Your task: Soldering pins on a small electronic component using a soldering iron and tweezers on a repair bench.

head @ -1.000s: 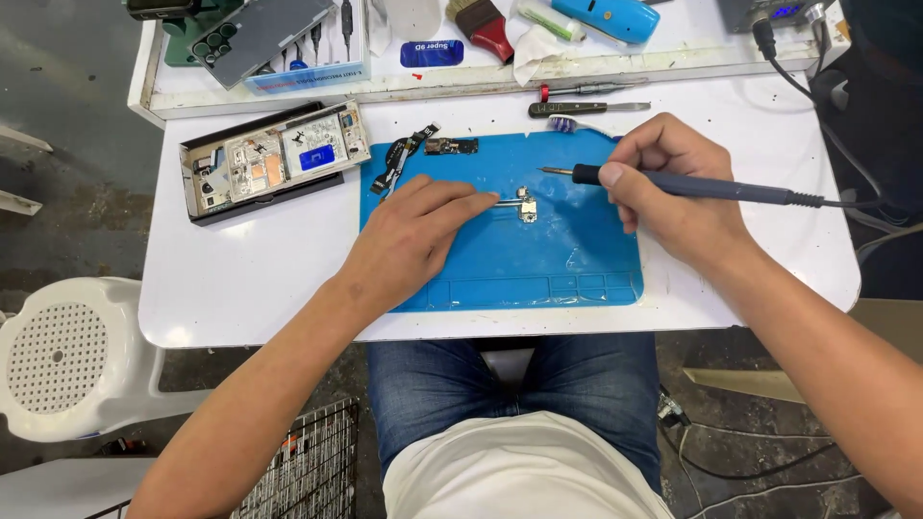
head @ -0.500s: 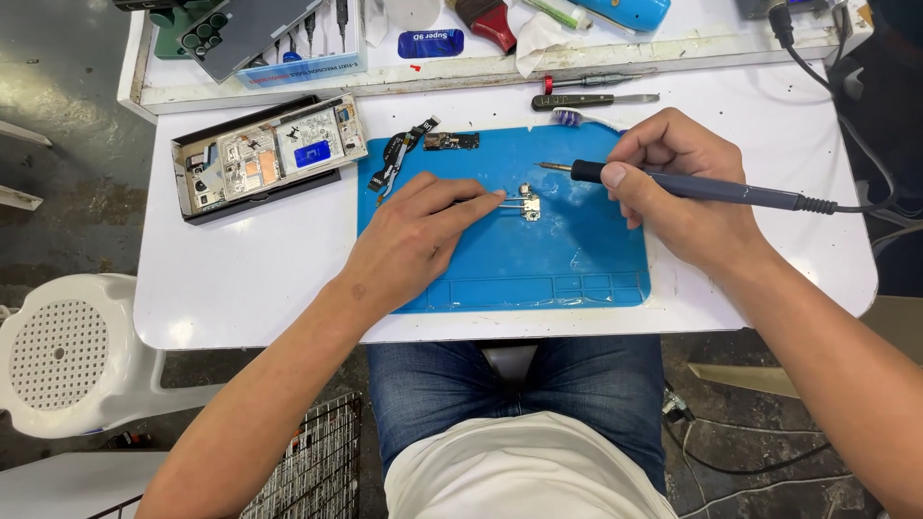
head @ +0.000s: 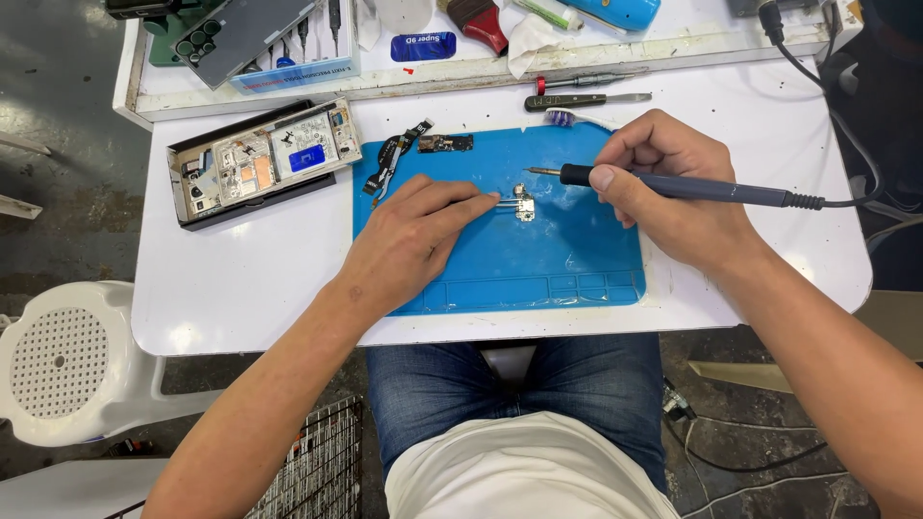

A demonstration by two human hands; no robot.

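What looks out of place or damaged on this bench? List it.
Nothing is spilled or broken. The opened phone lies askew at the table's left, its insides bared. A toothbrush sits among the tools at the blue mat's top edge, odd company for a soldering iron.

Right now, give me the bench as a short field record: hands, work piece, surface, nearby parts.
left hand: flat on the mat, fingertips pinning the small part
right hand: holds the soldering iron like a pen
soldering iron: tip points left, just above the part, not touching
small part: metal, mid-mat
mat: blue, on the white table
opened phone: left of the mat, insides up
flex cable: on the mat's top left corner
screwdriver: behind the mat
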